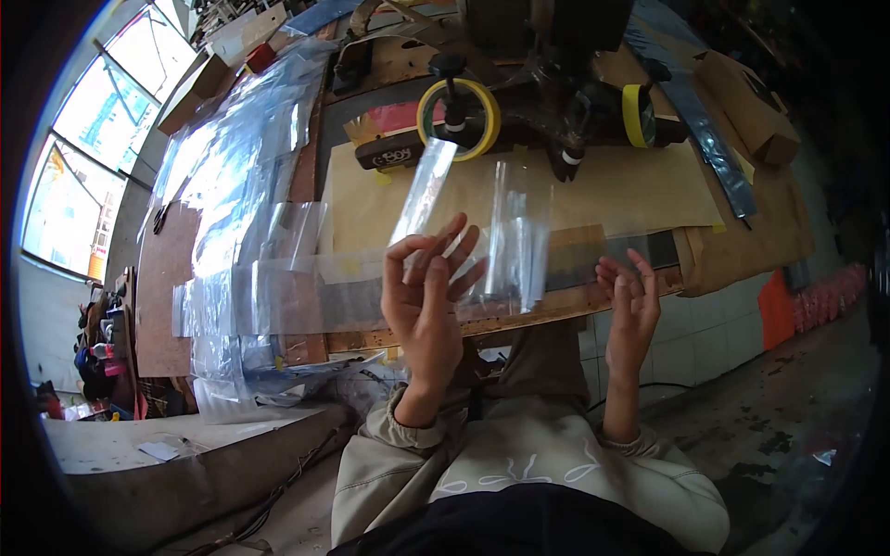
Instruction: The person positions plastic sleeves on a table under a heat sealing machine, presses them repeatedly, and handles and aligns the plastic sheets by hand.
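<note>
Dark cloth point(533, 524) nearest, left hand point(426, 301) holds glossy clear film point(425, 190), right hand's point(632, 306) grip unclear.

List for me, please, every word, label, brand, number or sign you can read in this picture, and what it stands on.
No text here can be read with certainty.
White marking on the dark machine bar: too small and blurred to read.
Pale looping lettering across the sweatshirt: too unclear to read surely.
</note>
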{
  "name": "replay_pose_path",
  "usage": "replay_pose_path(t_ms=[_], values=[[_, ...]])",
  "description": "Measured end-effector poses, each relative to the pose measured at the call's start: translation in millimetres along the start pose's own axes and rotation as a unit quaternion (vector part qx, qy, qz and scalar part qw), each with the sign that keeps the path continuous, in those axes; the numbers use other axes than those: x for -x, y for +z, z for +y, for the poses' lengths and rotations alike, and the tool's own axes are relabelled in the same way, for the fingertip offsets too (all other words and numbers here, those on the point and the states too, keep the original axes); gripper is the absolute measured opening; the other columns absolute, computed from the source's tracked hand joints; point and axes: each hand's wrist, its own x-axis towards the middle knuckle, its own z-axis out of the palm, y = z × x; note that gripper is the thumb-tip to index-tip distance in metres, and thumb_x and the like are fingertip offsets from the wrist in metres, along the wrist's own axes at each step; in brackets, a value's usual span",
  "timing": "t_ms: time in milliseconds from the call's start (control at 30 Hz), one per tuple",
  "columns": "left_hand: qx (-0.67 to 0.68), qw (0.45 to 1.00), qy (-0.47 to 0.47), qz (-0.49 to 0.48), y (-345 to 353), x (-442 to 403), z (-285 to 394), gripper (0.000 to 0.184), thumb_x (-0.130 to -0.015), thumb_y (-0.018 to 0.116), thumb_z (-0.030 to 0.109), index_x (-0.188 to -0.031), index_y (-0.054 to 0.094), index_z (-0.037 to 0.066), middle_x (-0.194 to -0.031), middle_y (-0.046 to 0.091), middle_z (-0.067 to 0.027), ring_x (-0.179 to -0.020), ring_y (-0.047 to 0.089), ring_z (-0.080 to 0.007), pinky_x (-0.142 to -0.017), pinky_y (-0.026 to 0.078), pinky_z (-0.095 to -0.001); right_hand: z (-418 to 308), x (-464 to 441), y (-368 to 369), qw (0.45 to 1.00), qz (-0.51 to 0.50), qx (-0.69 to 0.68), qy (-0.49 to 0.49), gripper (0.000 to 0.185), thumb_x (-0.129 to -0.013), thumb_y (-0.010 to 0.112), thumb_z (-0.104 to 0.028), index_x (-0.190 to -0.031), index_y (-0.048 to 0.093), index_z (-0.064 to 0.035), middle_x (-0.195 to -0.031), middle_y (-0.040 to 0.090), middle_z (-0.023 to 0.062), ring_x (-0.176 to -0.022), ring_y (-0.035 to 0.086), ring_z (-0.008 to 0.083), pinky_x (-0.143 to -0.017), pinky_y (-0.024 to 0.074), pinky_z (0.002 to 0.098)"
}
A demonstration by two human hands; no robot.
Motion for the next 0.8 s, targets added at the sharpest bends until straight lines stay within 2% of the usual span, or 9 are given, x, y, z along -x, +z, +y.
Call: replay_pose_path(t_ms=[133, 233, 333, 433, 467, 567, 667, 733, 800], values=[[0.061, 0.995, -0.073, -0.039, -2.6, 6.0, -11.0, 0.018, -0.095, 0.039, 0.001, -0.112, 0.04, 0.003, -0.126, 0.048, -0.0255, -0.115, 0.051, -0.0326, -0.092, 0.05, -0.04, -6.2, 4.1, 18.4, 0.99, -0.025, 0.04, -0.13, 0.054, -0.092, 0.051, -0.04, -0.123, 0.046, 0.0052, -0.12, 0.052, 0.0234, -0.117, 0.049, 0.0284, -0.1, 0.0379, 0.0383], [0.081, 0.99, -0.103, -0.061, 3.9, 13.7, -28.0, 0.016, -0.095, 0.039, 0.003, -0.11, 0.041, 0.003, -0.129, 0.045, -0.0265, -0.118, 0.048, -0.035, -0.094, 0.048, -0.0439, -8.1, 0.8, 36.3, 0.958, -0.157, 0.111, -0.213, 0.088, -0.079, 0.061, -0.057, -0.135, 0.032, 0.0029, -0.131, 0.043, 0.0223, -0.125, 0.04, 0.0317, -0.103, 0.0331, 0.0414], [0.067, 0.995, -0.066, -0.04, 5.3, 15.7, -40.1, 0.014, -0.096, 0.037, 0.002, -0.109, 0.041, 0.003, -0.129, 0.045, -0.0245, -0.122, 0.046, -0.0316, -0.098, 0.044, -0.0438, 7.1, -1.5, 47.6, 0.98, -0.157, -0.036, -0.117, 0.116, -0.065, 0.069, -0.066, -0.142, 0.013, 0.0005, -0.14, 0.03, 0.0212, -0.131, 0.03, 0.0321, -0.105, 0.0289, 0.0434], [-0.002, 0.991, -0.03, -0.133, 5.9, 29.4, -56.5, 0.05, -0.086, 0.053, 0.004, -0.128, 0.026, 0.005, -0.137, 0.034, -0.0224, -0.131, 0.034, -0.03, -0.104, 0.033, -0.0444, 9.1, 5.0, 43.3, 0.976, -0.19, -0.047, -0.093, 0.126, -0.061, 0.07, -0.067, -0.144, 0.001, -0.0017, -0.145, 0.02, 0.0215, -0.134, 0.025, 0.0317, -0.106, 0.027, 0.044], [-0.128, 0.974, -0.017, -0.186, 3.2, 33.0, -65.4, 0.078, -0.079, 0.062, 0.006, -0.136, 0.009, 0.006, -0.14, 0.028, -0.0232, -0.133, 0.029, -0.0308, -0.105, 0.03, -0.0446, 11.7, 3.8, 37.5, 0.974, -0.213, -0.004, -0.082, 0.132, -0.057, 0.072, -0.069, -0.144, -0.001, -0.0023, -0.146, 0.017, 0.0222, -0.134, 0.025, 0.0316, -0.107, 0.0256, 0.0428], [-0.261, 0.941, 0.112, -0.183, 19.8, 35.4, -73.3, 0.085, -0.083, 0.061, 0.009, -0.137, -0.004, 0.009, -0.138, 0.031, -0.0287, -0.129, 0.035, -0.0344, -0.104, 0.032, -0.0456, 9.3, -2.3, 31.4, 0.959, -0.266, 0.018, -0.1, 0.137, -0.054, 0.072, -0.07, -0.144, -0.006, -0.0027, -0.145, 0.018, 0.0237, -0.135, 0.022, 0.0318, -0.107, 0.0241, 0.0421], [-0.093, 0.993, -0.004, -0.079, 23.7, 29.5, -72.2, 0.072, -0.091, 0.048, 0.006, -0.138, -0.006, 0.013, -0.131, 0.04, -0.0301, -0.121, 0.045, -0.0373, -0.1, 0.039, -0.044, 6.2, -5.9, 33.2, 0.948, -0.289, 0.054, -0.118, 0.13, -0.062, 0.058, -0.078, -0.143, -0.012, -0.0035, -0.148, 0.015, 0.0227, -0.138, 0.016, 0.0345, -0.108, 0.0226, 0.0431], [-0.042, 0.998, 0.041, 0.012, 13.3, 21.4, -60.2, 0.067, -0.092, 0.039, 0.0, -0.139, -0.009, 0.005, -0.134, 0.038, -0.0276, -0.109, 0.055, -0.0324, -0.085, 0.05, -0.032, 4.7, -7.6, 35.1, 0.942, -0.27, 0.13, -0.153, 0.114, -0.073, 0.041, -0.079, -0.144, -0.007, -0.0046, -0.149, 0.014, 0.0214, -0.138, 0.014, 0.037, -0.106, 0.0256, 0.0427], [-0.02, 0.992, 0.078, 0.098, -7.3, 13.6, -24.1, 0.063, -0.093, 0.039, 0.004, -0.141, -0.002, 0.004, -0.13, 0.044, -0.0247, -0.106, 0.058, -0.0312, -0.084, 0.053, -0.0337, -6.6, -9.7, 34.9, 0.941, -0.284, 0.14, -0.12, 0.099, -0.08, 0.044, -0.069, -0.144, 0.007, -0.0038, -0.148, 0.018, 0.0221, -0.138, 0.014, 0.038, -0.107, 0.0263, 0.0427]])
